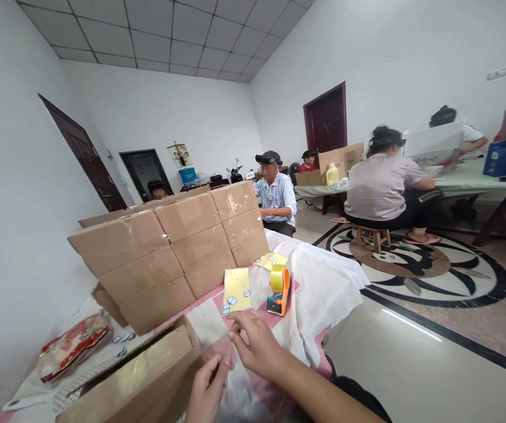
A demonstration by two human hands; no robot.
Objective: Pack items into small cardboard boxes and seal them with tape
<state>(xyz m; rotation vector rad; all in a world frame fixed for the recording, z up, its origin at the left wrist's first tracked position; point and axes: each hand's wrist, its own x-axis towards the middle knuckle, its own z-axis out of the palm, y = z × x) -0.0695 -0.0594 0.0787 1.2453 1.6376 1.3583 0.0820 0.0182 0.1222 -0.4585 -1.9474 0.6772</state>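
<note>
My right hand (255,346) is low in the middle of the view, fingers pinched together on a thin clear film or bag (221,349) that I can barely make out. My left hand (206,390) is just below it, fingers curled at the same film, next to an open cardboard box (147,379). Just beyond my hands a yellow sticker sheet (236,290) lies on the white cloth of the table (323,288). An orange and blue tape dispenser (280,289) stands beside it.
Several sealed cardboard boxes (177,247) are stacked in a wall behind the sheet. A red printed packet (74,346) lies at the left. Other people sit further back: one behind the boxes (277,194), others at a long table (468,182) on the right.
</note>
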